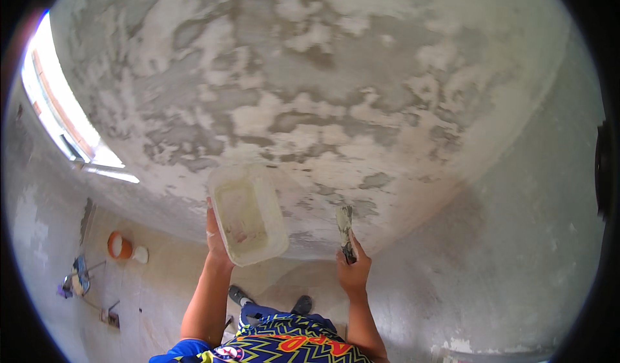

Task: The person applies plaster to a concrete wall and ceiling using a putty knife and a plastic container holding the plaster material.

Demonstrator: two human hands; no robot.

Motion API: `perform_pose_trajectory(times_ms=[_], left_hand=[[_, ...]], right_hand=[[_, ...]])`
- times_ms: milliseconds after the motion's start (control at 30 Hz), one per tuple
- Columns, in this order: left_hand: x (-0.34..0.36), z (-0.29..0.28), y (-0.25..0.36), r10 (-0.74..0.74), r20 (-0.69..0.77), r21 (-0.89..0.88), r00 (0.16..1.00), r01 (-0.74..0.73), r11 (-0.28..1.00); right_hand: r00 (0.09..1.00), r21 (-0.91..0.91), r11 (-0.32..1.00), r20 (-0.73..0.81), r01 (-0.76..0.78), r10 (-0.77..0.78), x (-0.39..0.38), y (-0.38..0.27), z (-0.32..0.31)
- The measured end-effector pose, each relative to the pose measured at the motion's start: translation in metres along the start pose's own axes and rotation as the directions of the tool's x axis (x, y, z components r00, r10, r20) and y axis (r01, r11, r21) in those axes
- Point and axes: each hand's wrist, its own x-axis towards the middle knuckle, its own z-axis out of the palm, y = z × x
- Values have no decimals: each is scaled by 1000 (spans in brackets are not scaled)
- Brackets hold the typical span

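Note:
My left hand (218, 237) grips a translucent rectangular plastic tub (248, 216) by its left side; the tub has pale residue inside. My right hand (353, 266), lower right of centre, is closed round the dark handle of a putty knife (343, 224), its blade coated in pale, grey-streaked paste and pointing up. Both are held in front of a wall (336, 60) covered in blotchy grey and white patches. The tub and the knife are apart, with the knife to the right.
A bright window (64, 118) is at the upper left. On the floor (168, 272) at lower left are an orange bucket (118, 247), a small white item (141, 254) and a jumble of blue and dark objects (79, 276). A grey wall (516, 234) curves along the right.

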Motion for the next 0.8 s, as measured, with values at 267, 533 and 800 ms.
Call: perform_pose_trajectory(times_ms=[267, 533, 800], left_hand=[[-37, -26, 76, 260, -29, 171, 965, -251, 953], [-91, -80, 146, 506, -127, 227, 853, -472, 852], [-112, -134, 211, 655, -101, 355, 748, -588, 726]], right_hand=[[867, 292, 941, 411, 168, -282, 38, -119, 53], [580, 225, 917, 718, 330, -384, 15, -189, 152], [506, 258, 869, 728, 423, -462, -19, -224, 250]])
